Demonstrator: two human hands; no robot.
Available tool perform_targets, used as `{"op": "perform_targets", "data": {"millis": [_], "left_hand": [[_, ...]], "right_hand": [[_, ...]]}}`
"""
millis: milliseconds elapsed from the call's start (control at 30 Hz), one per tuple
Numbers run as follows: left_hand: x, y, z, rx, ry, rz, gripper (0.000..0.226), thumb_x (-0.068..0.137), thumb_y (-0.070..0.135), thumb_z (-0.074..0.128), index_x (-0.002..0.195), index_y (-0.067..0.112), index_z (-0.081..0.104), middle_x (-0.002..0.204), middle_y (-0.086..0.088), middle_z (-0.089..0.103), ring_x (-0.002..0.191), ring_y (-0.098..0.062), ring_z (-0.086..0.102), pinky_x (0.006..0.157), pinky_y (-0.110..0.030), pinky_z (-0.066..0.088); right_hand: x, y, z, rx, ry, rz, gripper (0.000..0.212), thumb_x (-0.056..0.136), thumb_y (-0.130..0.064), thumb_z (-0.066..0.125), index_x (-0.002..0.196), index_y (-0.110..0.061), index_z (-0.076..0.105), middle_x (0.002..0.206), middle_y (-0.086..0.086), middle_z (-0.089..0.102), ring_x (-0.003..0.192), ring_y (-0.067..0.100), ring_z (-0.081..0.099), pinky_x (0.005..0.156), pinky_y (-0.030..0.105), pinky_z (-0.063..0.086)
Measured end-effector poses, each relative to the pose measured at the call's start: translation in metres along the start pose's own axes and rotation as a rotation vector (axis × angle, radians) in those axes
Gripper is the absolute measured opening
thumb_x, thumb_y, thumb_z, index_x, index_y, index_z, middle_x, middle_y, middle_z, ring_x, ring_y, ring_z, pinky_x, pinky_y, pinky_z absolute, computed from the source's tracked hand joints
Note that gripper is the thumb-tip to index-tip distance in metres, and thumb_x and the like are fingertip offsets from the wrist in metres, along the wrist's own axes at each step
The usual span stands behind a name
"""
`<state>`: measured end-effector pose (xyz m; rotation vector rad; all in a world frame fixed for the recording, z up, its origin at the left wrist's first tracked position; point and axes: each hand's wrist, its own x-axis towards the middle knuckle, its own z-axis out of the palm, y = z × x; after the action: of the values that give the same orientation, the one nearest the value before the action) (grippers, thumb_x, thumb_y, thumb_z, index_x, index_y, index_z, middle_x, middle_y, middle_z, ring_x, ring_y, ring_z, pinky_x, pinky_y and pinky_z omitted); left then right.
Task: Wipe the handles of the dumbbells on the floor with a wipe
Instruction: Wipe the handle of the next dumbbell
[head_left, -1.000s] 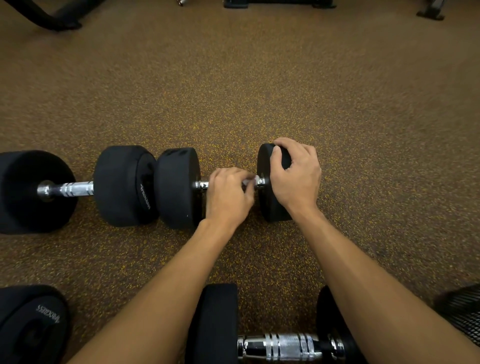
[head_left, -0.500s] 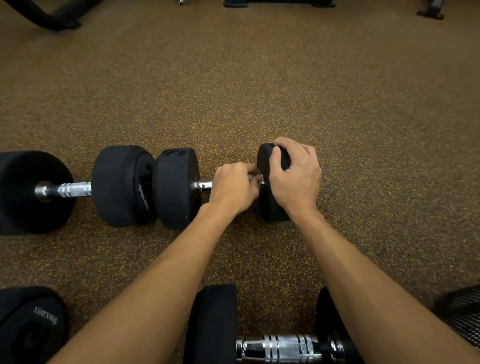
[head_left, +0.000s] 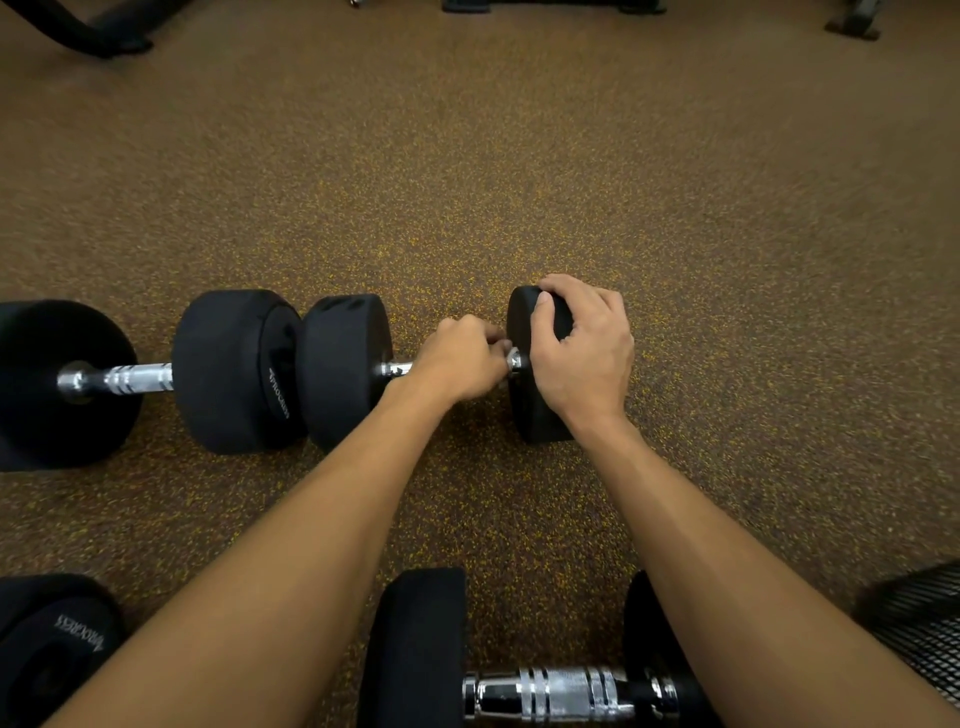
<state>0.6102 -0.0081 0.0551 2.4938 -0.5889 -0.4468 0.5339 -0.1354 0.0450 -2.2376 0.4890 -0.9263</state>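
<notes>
A black dumbbell lies across the speckled floor; its left head (head_left: 345, 364) and right head (head_left: 535, 410) are joined by a chrome handle (head_left: 395, 369). My left hand (head_left: 457, 364) is a fist wrapped round that handle, close to the right head, and hides most of it. The wipe is not clearly visible; it may be inside the fist. My right hand (head_left: 582, 353) grips the top of the right head, thumb on its inner face.
Another dumbbell (head_left: 137, 379) lies end to end on the left, touching the first. A third dumbbell (head_left: 550, 693) lies near me under my arms, and a black head (head_left: 52, 649) sits bottom left. A black mesh object (head_left: 924, 623) is bottom right. Equipment bases (head_left: 104, 31) line the far edge.
My left fist slid right along the handle until it met the right head, then eased back slightly. My right hand has stayed on the head.
</notes>
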Motion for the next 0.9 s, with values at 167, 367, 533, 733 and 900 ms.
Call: {"op": "perform_targets", "data": {"millis": [167,367,533,733,900], "left_hand": [[0.006,-0.010,-0.009,0.030,-0.049,-0.026,0.034,0.107,0.037,0.052,0.129,0.025,0.074,0.126,-0.014,0.069,0.118,-0.034,0.062,0.097,-0.034,0.049],[0.004,-0.005,0.000,0.011,-0.043,-0.016,0.033,0.103,0.036,0.052,0.125,0.026,0.075,0.124,-0.015,0.069,0.115,-0.036,0.064,0.102,-0.041,0.055],[0.005,-0.010,-0.005,0.030,-0.051,-0.029,0.034,0.106,0.036,0.051,0.128,0.024,0.074,0.128,-0.013,0.069,0.123,-0.035,0.061,0.104,-0.038,0.049],[0.005,0.000,0.000,0.057,-0.036,-0.034,0.035,0.104,0.037,0.051,0.125,0.020,0.073,0.123,-0.017,0.067,0.114,-0.037,0.064,0.099,-0.043,0.055],[-0.007,-0.018,0.001,-0.031,0.075,-0.004,0.028,0.103,0.037,0.059,0.123,0.027,0.077,0.115,-0.005,0.072,0.104,-0.023,0.066,0.093,-0.032,0.053]], "right_hand": [[-0.001,0.001,0.000,0.010,0.014,-0.009,0.029,0.100,-0.037,0.054,0.119,-0.027,0.074,0.120,-0.014,0.074,0.117,0.012,0.057,0.099,0.045,0.052],[-0.001,0.001,0.000,0.012,0.022,-0.014,0.029,0.099,-0.036,0.055,0.118,-0.027,0.075,0.120,-0.013,0.074,0.117,0.014,0.058,0.099,0.046,0.052],[-0.002,0.001,0.001,0.009,0.019,-0.012,0.029,0.099,-0.037,0.054,0.118,-0.027,0.075,0.120,-0.013,0.074,0.117,0.014,0.058,0.099,0.045,0.052],[-0.001,0.002,0.001,0.001,0.012,-0.014,0.030,0.100,-0.037,0.054,0.118,-0.027,0.075,0.122,-0.013,0.074,0.118,0.014,0.057,0.101,0.044,0.051],[-0.002,0.002,0.001,-0.001,0.018,-0.015,0.029,0.100,-0.037,0.054,0.118,-0.028,0.074,0.121,-0.015,0.073,0.117,0.013,0.058,0.100,0.043,0.051]]}}
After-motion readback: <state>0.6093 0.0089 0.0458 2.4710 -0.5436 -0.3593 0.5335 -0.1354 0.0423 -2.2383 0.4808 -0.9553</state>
